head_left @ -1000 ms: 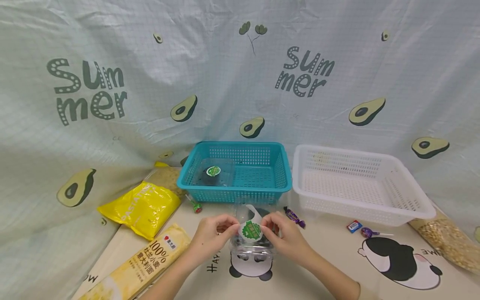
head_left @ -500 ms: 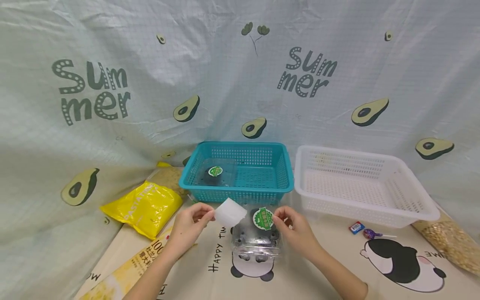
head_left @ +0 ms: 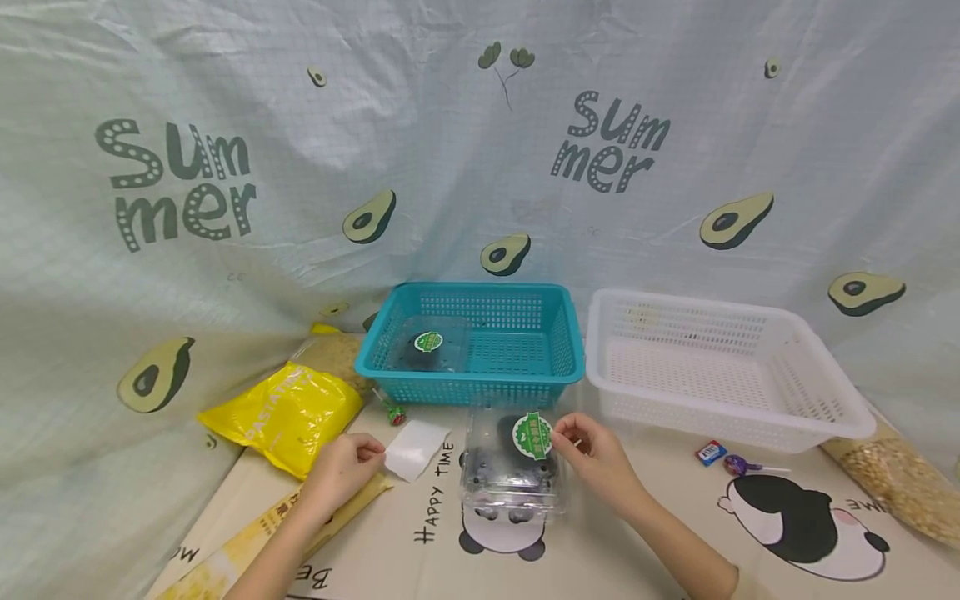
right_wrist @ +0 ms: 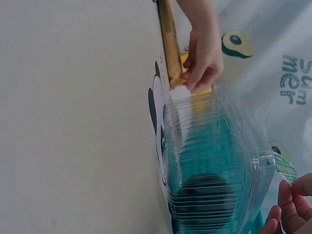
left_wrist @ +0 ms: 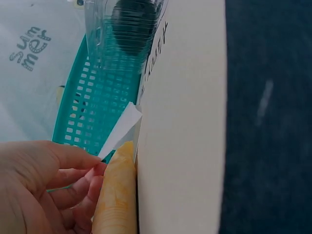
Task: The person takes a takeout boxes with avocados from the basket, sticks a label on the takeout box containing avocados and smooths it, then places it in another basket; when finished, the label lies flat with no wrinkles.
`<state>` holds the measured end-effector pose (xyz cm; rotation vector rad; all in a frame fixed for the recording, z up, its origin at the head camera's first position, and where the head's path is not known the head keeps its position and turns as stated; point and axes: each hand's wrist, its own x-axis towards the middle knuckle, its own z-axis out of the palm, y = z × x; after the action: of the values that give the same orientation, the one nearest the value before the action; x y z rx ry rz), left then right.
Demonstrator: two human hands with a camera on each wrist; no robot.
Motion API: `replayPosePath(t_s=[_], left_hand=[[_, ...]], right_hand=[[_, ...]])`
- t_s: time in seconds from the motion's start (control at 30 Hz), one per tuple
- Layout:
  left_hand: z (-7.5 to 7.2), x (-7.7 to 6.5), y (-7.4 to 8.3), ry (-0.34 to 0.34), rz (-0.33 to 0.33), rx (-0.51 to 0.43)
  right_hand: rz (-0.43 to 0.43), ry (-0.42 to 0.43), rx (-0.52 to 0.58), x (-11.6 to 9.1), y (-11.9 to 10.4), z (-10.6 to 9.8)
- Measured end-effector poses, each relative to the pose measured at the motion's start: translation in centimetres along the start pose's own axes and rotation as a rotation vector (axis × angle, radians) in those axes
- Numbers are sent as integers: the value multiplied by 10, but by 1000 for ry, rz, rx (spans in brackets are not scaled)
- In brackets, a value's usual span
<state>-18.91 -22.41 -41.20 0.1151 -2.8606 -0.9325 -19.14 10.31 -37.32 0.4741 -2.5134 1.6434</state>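
Observation:
Between thumb and forefinger, my left hand pinches a small white piece of paper. It hangs left of a clear plastic box with something dark inside. My right hand pinches the edge of a round green-and-white sticker, which overlaps the box lid's upper right in the head view. From the left wrist, the paper appears nearly edge-on, beside a yellow package. In the right wrist view, the ribbed side of the box shows, with the sticker at its lid.
Behind stands a teal basket holding another clear box with a similar sticker. To its right is a white basket. A yellow bag and pasta packet lie left. Lollipops and a small candy rest on the table.
The sticker and white paper, together a second ago, are now apart. My left hand has moved left and down with the paper; my right hand has shifted slightly right with the sticker.

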Motion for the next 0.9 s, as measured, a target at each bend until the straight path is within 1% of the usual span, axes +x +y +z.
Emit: replayPosePath(t_s=[0.1, 0.17, 0.23, 0.3, 0.33, 0.4, 0.43, 0.47, 0.53, 0.6, 0.63, 0.67, 0.73, 0.83, 0.9], left_hand=[[1, 1, 4, 4, 21, 70], [1, 1, 9, 10, 43, 127], [1, 0, 17, 22, 64, 171], [2, 0, 29, 42, 100, 183], [3, -1, 35, 47, 127, 171], [7, -2, 51, 38, 186, 112], [9, -2, 60, 21, 221, 69], [12, -2, 68, 0, 271, 21], [18, -1, 84, -62, 346, -73], [24, 0, 98, -112, 401, -154], [27, 1, 103, -124, 426, -183], [29, 2, 108, -127, 439, -203], [34, 4, 116, -111, 438, -243], [39, 8, 121, -77, 410, -277], [41, 9, 122, -70, 386, -283]], right_hand=[[-3, 0, 6, 1, 1, 0], [-7, 0, 14, 1, 3, 0], [-27, 1, 26, 4, 13, 1], [-33, -1, 36, 6, 19, 2], [-36, -2, 43, 8, 23, 3], [-57, -4, 53, 11, 30, 5], [-57, -7, 55, 12, 29, 6], [-60, -10, 61, 13, 29, 7], [-69, -15, 65, 16, 31, 10], [-67, -23, 57, 18, 30, 12], [-68, -27, 50, 19, 30, 13], [-69, -29, 44, 19, 29, 14], [-66, -35, 33, 20, 29, 15], [-63, -35, 25, 20, 28, 16], [-67, -32, 15, 19, 28, 16]])
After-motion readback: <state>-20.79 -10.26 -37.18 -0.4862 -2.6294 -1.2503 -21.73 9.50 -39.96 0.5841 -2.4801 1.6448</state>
